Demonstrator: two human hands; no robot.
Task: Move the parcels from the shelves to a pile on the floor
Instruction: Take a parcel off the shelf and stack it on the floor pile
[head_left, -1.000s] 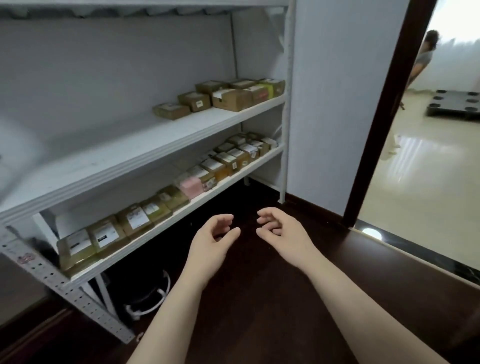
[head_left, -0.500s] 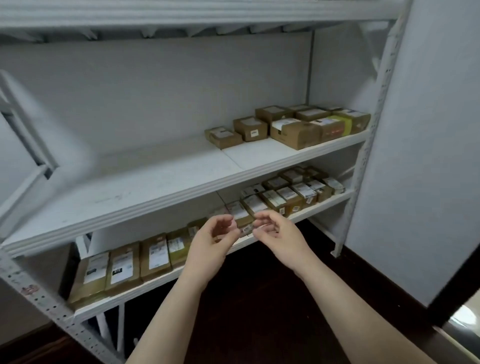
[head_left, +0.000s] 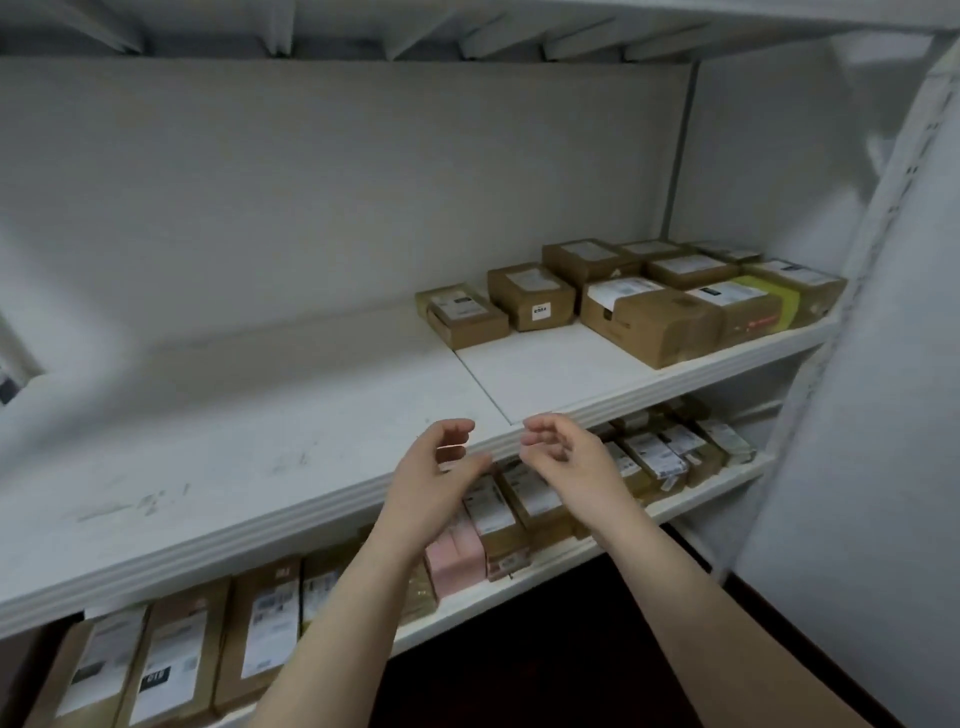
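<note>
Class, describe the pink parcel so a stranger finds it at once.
Find the white shelving unit, then its lower shelf. Midway along the row of brown cartons, beside the left hand, sits the pink parcel, the only one not brown.

Parcel labels (head_left: 270, 618) blurred, illegible

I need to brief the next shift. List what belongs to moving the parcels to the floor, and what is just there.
Job: brown cardboard parcels on the middle shelf; labelled brown parcels along the lower shelf; pink box-shaped parcel among them; left hand, empty; right hand, empty; dark floor.
Just there: white back wall; white perforated upright post.
</note>
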